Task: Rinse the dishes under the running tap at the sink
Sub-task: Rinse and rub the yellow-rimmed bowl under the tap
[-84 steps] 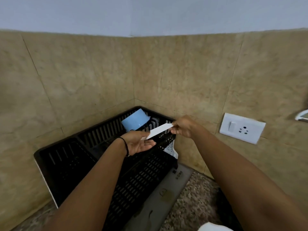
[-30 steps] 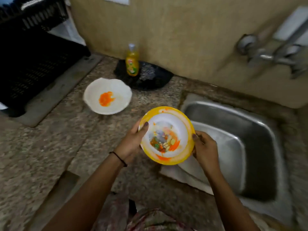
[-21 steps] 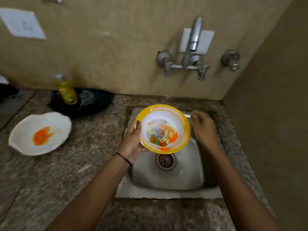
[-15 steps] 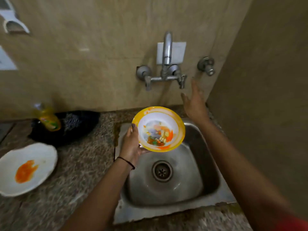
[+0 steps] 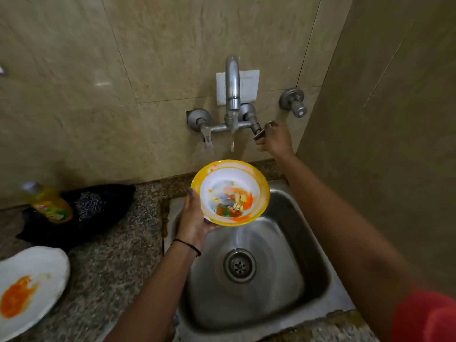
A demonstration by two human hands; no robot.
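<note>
My left hand (image 5: 193, 223) grips the left rim of a yellow-rimmed white bowl (image 5: 230, 192) smeared with orange sauce and food bits, held over the back of the steel sink (image 5: 303, 245). My right hand (image 5: 275, 140) holds the right-hand lever (image 5: 259, 133) of the wall tap (image 5: 232, 82). A thin stream of water (image 5: 232, 141) falls from the spout just above the bowl. A white plate (image 5: 44, 267) with an orange smear lies on the counter at the lower left.
A yellow dish-soap bottle (image 5: 48, 204) stands on a black mat with a scrubber (image 5: 98, 206) left of the sink. A second valve (image 5: 293, 103) sticks out of the wall at the right. A side wall (image 5: 382, 119) closes in the sink's right side.
My right hand rose from open near the wall to take the tap's right lever, and water now runs. The bowl stays in my left hand over the sink.
</note>
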